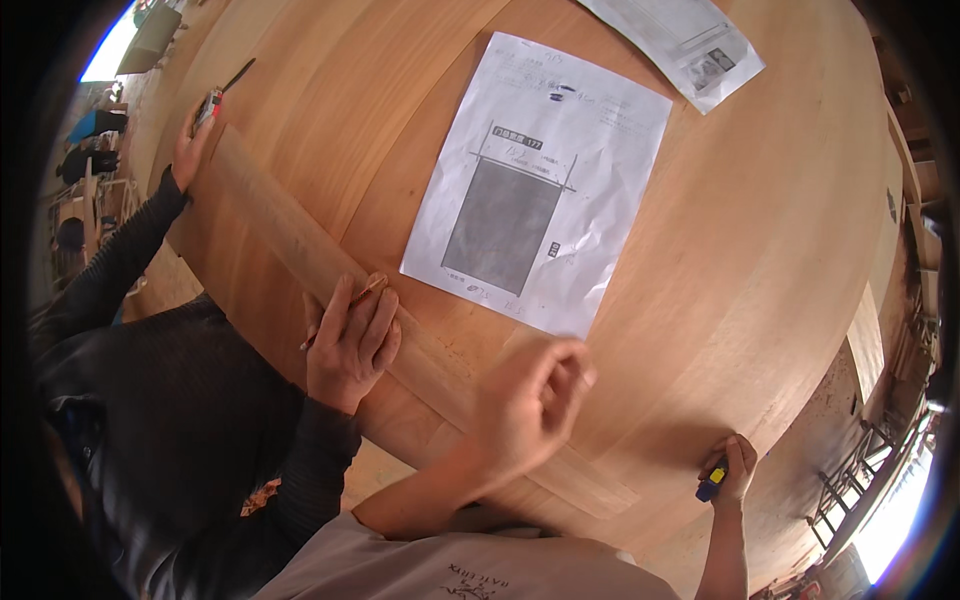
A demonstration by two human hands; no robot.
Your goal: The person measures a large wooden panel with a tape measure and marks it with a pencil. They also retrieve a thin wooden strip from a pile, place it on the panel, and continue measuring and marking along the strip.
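Note:
My right hand is closed round a small blue and yellow tape measure at the right side of a large wooden panel. Above the panel's near edge hovers my left hand, its fingers curled into a loose fist, slightly blurred; I see nothing in it. It is close to the lower edge of a printed sheet showing a dark rectangle and handwritten marks. Beneath my left forearm passes a long narrow wooden strip lying along the panel.
At my left a dark-sleeved co-worker presses one hand on the strip, a pencil between the fingers. Their other hand holds a red and grey tape measure near the strip's far end. A second paper lies at the back.

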